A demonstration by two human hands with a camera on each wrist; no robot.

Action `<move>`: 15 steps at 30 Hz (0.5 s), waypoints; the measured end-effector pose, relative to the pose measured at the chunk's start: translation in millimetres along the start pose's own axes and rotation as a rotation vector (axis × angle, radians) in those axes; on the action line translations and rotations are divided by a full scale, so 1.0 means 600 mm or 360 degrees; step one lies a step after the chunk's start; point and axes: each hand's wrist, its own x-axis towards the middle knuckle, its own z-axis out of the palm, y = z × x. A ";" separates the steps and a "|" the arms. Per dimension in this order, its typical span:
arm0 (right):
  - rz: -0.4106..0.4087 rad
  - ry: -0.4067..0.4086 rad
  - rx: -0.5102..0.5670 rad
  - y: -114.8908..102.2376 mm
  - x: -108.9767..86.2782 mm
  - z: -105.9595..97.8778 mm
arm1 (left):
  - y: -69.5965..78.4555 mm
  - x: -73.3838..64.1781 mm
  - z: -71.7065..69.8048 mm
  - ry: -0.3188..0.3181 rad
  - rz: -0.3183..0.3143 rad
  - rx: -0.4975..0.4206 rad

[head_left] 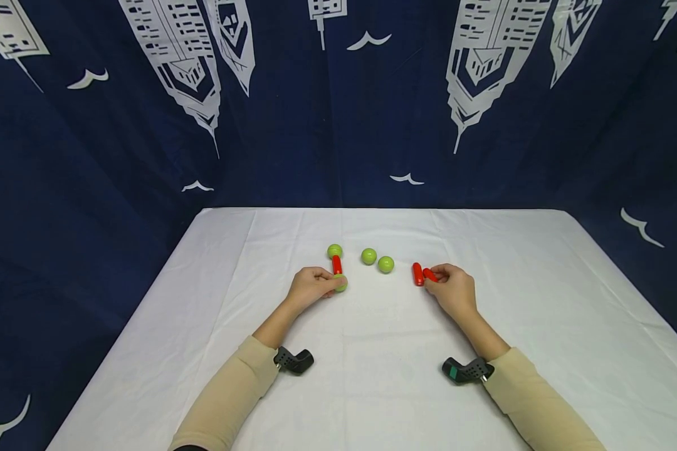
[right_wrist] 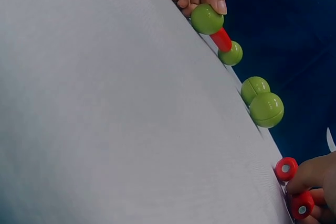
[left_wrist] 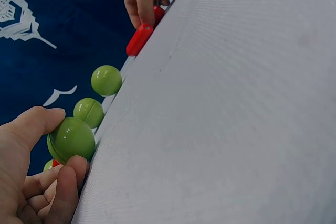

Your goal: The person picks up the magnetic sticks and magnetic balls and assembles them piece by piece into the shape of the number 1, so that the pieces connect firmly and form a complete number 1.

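Note:
My left hand (head_left: 311, 287) pinches a shiny green ball (left_wrist: 72, 141) between thumb and fingers. That ball sits at the near end of a red rod (head_left: 337, 265), and a second green ball (head_left: 335, 251) is at the rod's far end, so the three form a line on the table. On the right, my right hand (head_left: 454, 291) pinches another red rod (head_left: 429, 275) by the thumb and fingertips. Just left of it lies a further red rod (head_left: 418, 274). In the right wrist view, a grey disc (right_wrist: 285, 169) shows on that rod's end face.
Between the hands, two loose green balls (head_left: 369, 255) (head_left: 386, 264) rest on the white tablecloth (head_left: 383, 351). A dark blue curtain (head_left: 338, 125) with white building prints hangs behind the table's far edge. Each wrist wears a black camera (head_left: 294, 361).

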 end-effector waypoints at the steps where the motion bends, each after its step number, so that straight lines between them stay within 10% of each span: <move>1: -0.0006 0.0005 -0.0009 0.000 0.000 0.000 | -0.001 0.000 0.000 0.0001 -0.0005 0.0005; 15: 0.0140 0.0040 0.0150 -0.007 -0.002 0.000 | 0.001 0.000 -0.001 0.0001 -0.0011 -0.0012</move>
